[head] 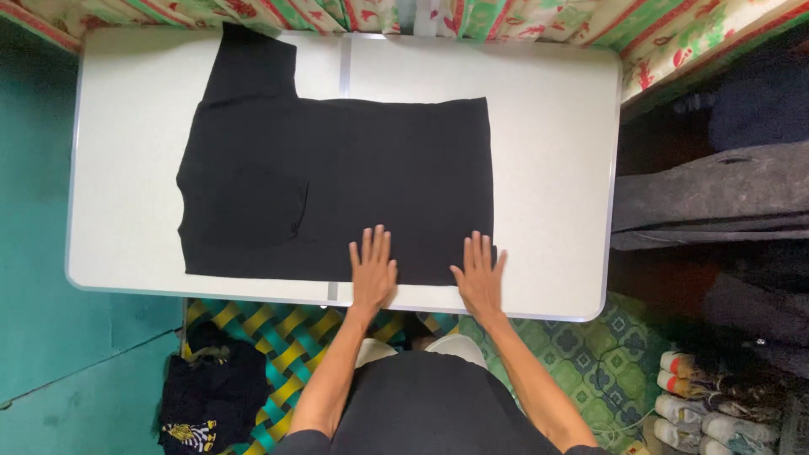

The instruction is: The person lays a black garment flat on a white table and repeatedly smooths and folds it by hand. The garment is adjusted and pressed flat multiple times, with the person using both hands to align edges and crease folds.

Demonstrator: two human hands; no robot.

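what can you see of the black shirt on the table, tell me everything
The shirt is plain black, soft cloth, lying flat on the white table. It lies sideways, with the collar end toward the left and the hem on the right. One short sleeve sticks out toward the far edge; the near sleeve is folded in over the body. The near long edge runs straight beside the table's front edge. The left hand and right hand both press palm down on its near right part, fingers spread.
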